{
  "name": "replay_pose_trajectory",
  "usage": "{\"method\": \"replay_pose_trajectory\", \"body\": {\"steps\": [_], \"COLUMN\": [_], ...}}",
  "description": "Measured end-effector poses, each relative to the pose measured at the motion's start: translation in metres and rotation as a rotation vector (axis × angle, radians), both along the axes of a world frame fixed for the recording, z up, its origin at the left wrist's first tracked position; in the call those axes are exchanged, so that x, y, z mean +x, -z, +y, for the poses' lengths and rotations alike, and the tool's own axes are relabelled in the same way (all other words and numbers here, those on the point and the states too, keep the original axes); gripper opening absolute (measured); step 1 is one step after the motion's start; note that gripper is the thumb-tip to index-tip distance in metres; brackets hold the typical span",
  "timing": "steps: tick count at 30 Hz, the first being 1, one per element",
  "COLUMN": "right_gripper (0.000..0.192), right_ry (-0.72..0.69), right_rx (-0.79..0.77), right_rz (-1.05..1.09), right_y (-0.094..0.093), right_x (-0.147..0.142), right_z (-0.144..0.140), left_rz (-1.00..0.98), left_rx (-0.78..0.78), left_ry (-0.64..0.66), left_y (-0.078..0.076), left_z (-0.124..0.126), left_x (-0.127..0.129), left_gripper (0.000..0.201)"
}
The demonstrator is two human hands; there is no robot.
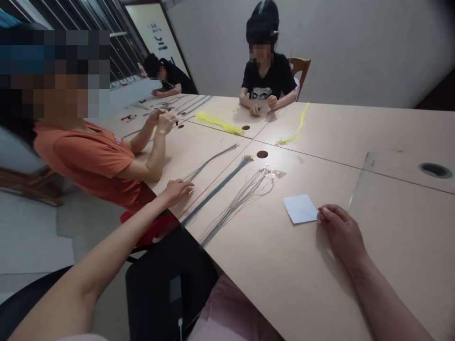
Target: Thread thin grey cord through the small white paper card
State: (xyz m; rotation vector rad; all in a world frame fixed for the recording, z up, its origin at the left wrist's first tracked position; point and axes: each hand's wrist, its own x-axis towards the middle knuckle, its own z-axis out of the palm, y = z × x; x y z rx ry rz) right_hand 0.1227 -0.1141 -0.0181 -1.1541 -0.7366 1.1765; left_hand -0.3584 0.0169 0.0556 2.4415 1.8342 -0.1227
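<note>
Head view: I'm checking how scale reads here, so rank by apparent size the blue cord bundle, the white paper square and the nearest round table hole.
1. blue cord bundle, longest by far.
2. white paper square, at the right hand.
3. round table hole, smallest, though farther from the camera.

Camera: one view only, worn on the head of a person seated at the tabletop (pixel 284 265).
Facing: forward and down, across the surface toward the far wall.
Nearness: close; the wearer's left hand (pixel 177 190) and right hand (pixel 341 232) reach in from the bottom edge.
Tilt: the frame leans, table seams running diagonally.
Reach: wide enough to take in three people seated opposite.
</note>
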Motion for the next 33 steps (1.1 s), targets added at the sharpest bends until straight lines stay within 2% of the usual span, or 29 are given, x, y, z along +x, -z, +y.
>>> {"method": "replay_pose_trajectory", "body": {"steps": [9,13,16,18,20,24,27,31,33], "right_gripper": [0.014,0.016,0.019,0.022,0.023,0.024,0.024,0.02,0.018], "right_ry": [0.0,-0.006,0.011,0.042,0.055,0.06,0.06,0.012,-0.006], "right_rx": [0.01,0.017,0.01,0.018,0.029,0.039,0.052,0.068,0.075], "right_rz": [-0.045,-0.068,-0.106,-0.134,-0.153,-0.164,-0.147,-0.161,-0.173], "right_y": [0.002,-0.001,-0.005,-0.007,-0.009,-0.01,-0.01,-0.012,-0.015], "right_x": [0.001,0.0,-0.002,-0.003,-0.003,-0.003,-0.002,-0.001,-0.001], "right_z": [0.001,0.003,0.004,0.005,0.006,0.009,0.01,0.012,0.012], "left_rz": [0.11,0.116,0.089,0.037,-0.048,-0.212,-0.302,-0.398,-0.427], "left_rx": [0.012,0.136,0.213,0.251,0.278,0.313,0.253,0.179,0.116], "left_ry": [-0.056,-0.106,-0.084,-0.033,0.071,0.296,0.419,0.473,0.449], "left_y": [-0.012,-0.016,-0.02,-0.023,-0.025,-0.026,-0.023,-0.014,-0.009], "left_z": [-0.013,-0.012,-0.006,0.002,0.013,0.031,0.04,0.054,0.064], "left_x": [-0.041,-0.061,-0.055,-0.034,-0.002,0.081,0.143,0.212,0.241], "left_gripper": [0.037,0.037,0.039,0.039,0.036,0.027,0.025,0.022,0.02]}}
